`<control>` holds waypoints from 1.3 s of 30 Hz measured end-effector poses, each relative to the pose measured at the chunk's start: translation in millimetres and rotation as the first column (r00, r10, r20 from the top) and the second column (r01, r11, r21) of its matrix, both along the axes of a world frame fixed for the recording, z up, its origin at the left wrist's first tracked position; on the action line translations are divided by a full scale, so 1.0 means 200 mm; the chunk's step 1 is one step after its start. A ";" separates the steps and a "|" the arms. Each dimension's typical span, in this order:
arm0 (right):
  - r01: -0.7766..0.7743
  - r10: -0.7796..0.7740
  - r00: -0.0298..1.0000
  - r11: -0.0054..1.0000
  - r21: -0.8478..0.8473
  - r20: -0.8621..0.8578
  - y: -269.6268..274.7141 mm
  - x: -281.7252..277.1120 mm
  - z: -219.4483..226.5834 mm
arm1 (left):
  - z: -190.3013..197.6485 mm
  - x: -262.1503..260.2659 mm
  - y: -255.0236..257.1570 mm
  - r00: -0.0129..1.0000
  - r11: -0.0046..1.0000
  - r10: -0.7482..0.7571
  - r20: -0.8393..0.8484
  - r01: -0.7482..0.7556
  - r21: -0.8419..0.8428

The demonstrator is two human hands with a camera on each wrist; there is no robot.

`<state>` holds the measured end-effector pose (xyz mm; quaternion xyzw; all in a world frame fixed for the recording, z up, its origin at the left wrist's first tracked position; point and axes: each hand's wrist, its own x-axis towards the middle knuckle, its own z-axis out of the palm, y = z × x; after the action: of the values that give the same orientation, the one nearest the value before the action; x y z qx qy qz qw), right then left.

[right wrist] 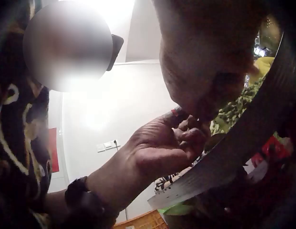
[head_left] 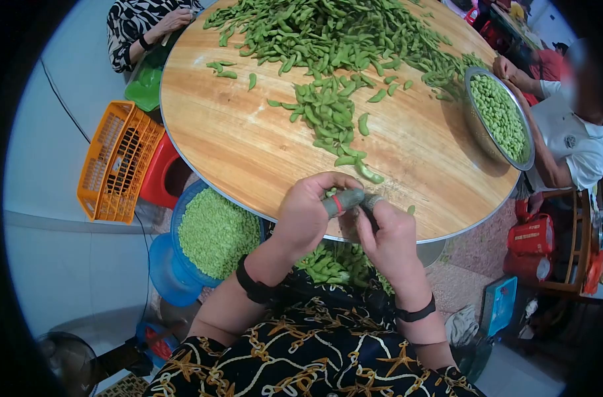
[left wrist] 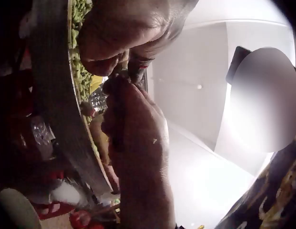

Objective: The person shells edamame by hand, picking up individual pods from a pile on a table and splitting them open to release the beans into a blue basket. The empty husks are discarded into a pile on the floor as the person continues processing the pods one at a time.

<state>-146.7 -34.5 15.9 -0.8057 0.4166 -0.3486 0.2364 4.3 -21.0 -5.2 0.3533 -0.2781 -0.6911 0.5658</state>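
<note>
Both hands meet at the table's near edge in the head view. The left hand (head_left: 306,215) curls its fingers round a bit of green pod (head_left: 330,192), mostly hidden; its thumb wears a grey-green cover (head_left: 347,200) with a red band. Touching it from the right, the right hand (head_left: 392,239) has bent fingers and a dark cover on one digit; whatever lies between its fingertips is hidden. Loose green pods (head_left: 324,109) trail over the wooden table (head_left: 235,132) toward the hands. Both wrist views are dark at the fingertips, where the left hand (right wrist: 160,143) and right hand (left wrist: 138,138) touch.
A large pod heap (head_left: 328,33) covers the table's far side. At the right edge sits a metal bowl (head_left: 473,118) of shelled beans, beside a seated person. Lower left are a blue basin (head_left: 177,231) of beans, a red stool (head_left: 157,173) and an orange crate (head_left: 93,162). More pods lie below the hands.
</note>
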 end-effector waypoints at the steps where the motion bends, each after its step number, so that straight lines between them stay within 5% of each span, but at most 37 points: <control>1: -0.003 0.003 1.000 1.000 0.000 0.000 0.00 -0.01 0.00 | 0.01 0.02 0.01 1.000 1.000 0.003 0.000 -0.003 0.000; 3: -0.112 0.095 0.991 0.975 0.191 0.094 0.01 -0.03 0.00 | 0.02 0.07 0.03 0.974 0.984 -0.176 -0.145 0.179 0.009; 9: -0.343 0.198 0.925 0.805 0.485 0.325 0.02 -0.05 0.05 | -0.01 0.10 0.07 0.937 0.964 -0.264 -0.227 0.249 -0.092; 13: -0.396 0.208 0.902 0.750 0.530 0.379 0.02 -0.06 0.03 | -0.04 0.09 0.07 0.926 0.962 -0.263 -0.270 0.229 -0.151; 16: -0.340 0.051 0.916 0.623 0.705 0.397 0.02 -0.10 0.06 | -0.07 0.13 0.05 0.950 0.988 -0.132 -0.284 0.104 -0.113; 18: -0.593 0.447 0.802 0.515 0.619 0.397 -0.02 -0.18 0.07 | -0.05 0.22 0.03 0.924 0.999 0.027 -0.380 -0.043 -0.032; 19: -0.593 0.449 0.802 0.512 0.622 0.394 -0.02 -0.18 0.08 | -0.04 0.23 0.04 0.923 0.998 0.030 -0.384 -0.045 -0.031; 21: -0.499 0.450 0.864 0.708 0.500 0.224 -0.03 -0.17 0.11 | 0.00 0.24 0.04 0.970 0.989 0.138 -0.201 -0.145 -0.020; 23: -0.114 0.112 0.993 0.883 0.455 0.031 -0.09 -0.13 0.13 | 0.02 0.23 0.03 0.977 0.984 0.167 -0.134 -0.175 -0.047; 25: 0.053 -0.040 0.993 0.992 0.116 -0.109 -0.16 -0.10 0.06 | 0.05 0.21 0.01 0.969 0.969 0.246 -0.030 -0.246 0.024; 26: 0.052 -0.039 0.993 0.992 0.117 -0.110 -0.19 -0.08 0.06 | 0.05 0.20 0.00 0.968 0.969 0.247 -0.031 -0.246 0.025; 28: 0.062 -0.079 0.911 0.997 -0.056 -0.406 -0.22 -0.03 0.06 | 0.05 0.20 -0.01 0.970 0.971 0.240 0.028 -0.240 -0.003; 33: -0.048 0.072 0.910 0.997 0.068 -0.408 -0.28 -0.04 0.06 | 0.06 0.21 -0.01 0.980 0.980 0.198 0.019 -0.197 -0.040; 35: 0.064 -0.067 0.946 0.998 -0.022 -0.317 -0.32 0.02 0.09 | 0.05 0.20 -0.01 0.980 0.979 0.198 0.004 -0.197 -0.054; 39: 0.033 -0.049 0.880 0.999 -0.042 -0.472 -0.38 0.08 0.02 | 0.05 0.17 -0.02 0.983 0.983 0.183 0.009 -0.183 -0.030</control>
<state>-131.5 -111.2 20.5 -0.8612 0.4727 -0.1532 0.1069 37.5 -25.0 4.7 0.3732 -0.2579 -0.6299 0.6304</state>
